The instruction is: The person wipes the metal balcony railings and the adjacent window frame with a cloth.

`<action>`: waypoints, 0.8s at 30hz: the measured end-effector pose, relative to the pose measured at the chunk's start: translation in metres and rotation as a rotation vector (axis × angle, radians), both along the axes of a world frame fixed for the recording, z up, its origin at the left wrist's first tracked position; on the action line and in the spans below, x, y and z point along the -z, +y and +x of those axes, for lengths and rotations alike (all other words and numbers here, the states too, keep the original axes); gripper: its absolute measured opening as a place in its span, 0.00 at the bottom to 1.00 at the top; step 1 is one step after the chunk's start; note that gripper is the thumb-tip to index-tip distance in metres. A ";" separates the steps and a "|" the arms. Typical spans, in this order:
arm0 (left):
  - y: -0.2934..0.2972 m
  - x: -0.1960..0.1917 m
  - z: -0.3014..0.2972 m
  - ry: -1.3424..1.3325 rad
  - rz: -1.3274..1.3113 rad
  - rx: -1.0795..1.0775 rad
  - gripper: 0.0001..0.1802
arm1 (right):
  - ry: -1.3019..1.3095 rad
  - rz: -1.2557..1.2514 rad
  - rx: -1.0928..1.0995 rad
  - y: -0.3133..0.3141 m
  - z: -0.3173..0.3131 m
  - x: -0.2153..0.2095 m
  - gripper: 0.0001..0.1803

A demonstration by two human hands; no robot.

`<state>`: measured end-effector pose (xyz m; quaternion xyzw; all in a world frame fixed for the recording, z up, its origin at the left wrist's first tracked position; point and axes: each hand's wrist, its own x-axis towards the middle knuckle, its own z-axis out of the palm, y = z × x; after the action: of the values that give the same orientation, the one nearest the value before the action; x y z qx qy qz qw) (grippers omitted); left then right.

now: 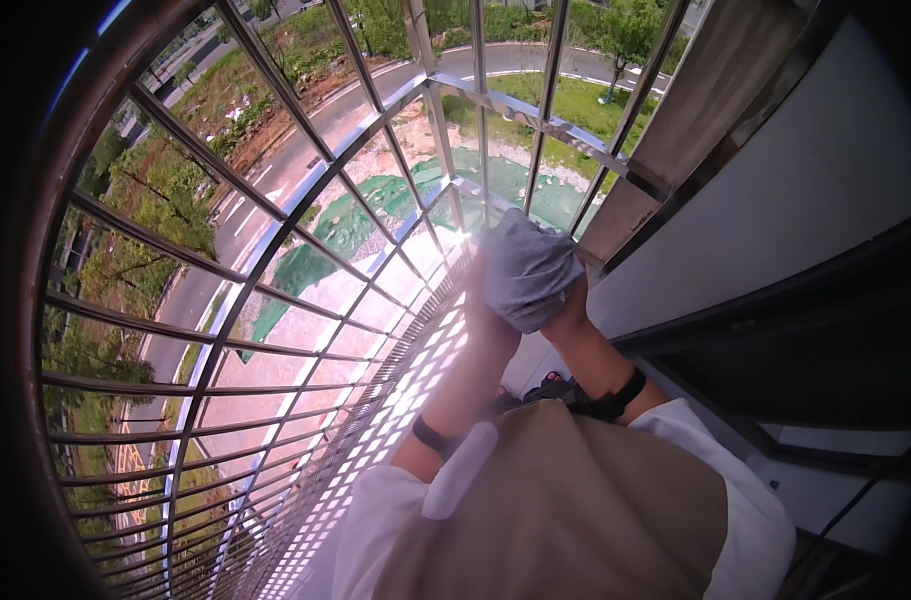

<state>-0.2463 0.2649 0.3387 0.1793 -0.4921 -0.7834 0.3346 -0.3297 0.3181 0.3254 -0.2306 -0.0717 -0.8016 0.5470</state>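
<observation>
Two hands clasped on one bunched grey cloth (524, 268), held up just right of the metal window grille (276, 300): left hand (483, 305) pressed against its near side, right hand (568, 312) gripping underneath. Soft, crumpled, plain grey, partly sunlit.

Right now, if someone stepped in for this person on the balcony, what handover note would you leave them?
Left hand: closed on the left side of the grey cloth, raised in front of the chest.
Right hand: grips the same cloth from below on the right.
Cloth: bunched, held between both hands, close to the metal window grille; whether it touches the bars cannot be told.
Done: cloth is in hand.
Left: nothing shows the cloth spread, hung or put down yet.
</observation>
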 end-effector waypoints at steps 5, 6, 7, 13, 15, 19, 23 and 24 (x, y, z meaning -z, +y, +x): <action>-0.005 -0.007 0.000 -0.168 -0.437 0.020 0.29 | 0.261 0.536 0.370 -0.010 0.007 0.009 0.27; -0.001 -0.011 -0.002 0.102 0.143 0.106 0.30 | 0.312 0.608 0.435 -0.005 0.004 0.011 0.25; 0.001 -0.013 0.001 0.356 0.723 0.183 0.31 | 0.364 0.678 0.483 -0.004 0.007 0.004 0.23; 0.008 -0.013 0.015 0.355 0.479 0.324 0.40 | 0.306 0.779 0.728 -0.011 -0.001 -0.015 0.13; 0.009 -0.002 0.011 0.275 0.424 0.352 0.39 | 0.195 0.804 0.686 -0.013 -0.024 0.015 0.16; 0.004 -0.012 -0.024 0.279 0.213 0.297 0.35 | 0.421 0.805 0.927 0.008 -0.041 0.002 0.16; -0.006 -0.069 -0.052 0.266 -0.205 0.228 0.33 | 0.334 0.888 0.851 0.033 -0.048 0.014 0.15; -0.010 -0.098 -0.059 0.348 -0.170 0.191 0.33 | 0.476 0.897 0.830 0.047 -0.053 0.023 0.15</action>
<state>-0.3051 0.2552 0.4372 -0.0352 -0.5059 -0.7864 0.3527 -0.3823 0.3652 0.3026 -0.1598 0.4873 -0.8253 0.2364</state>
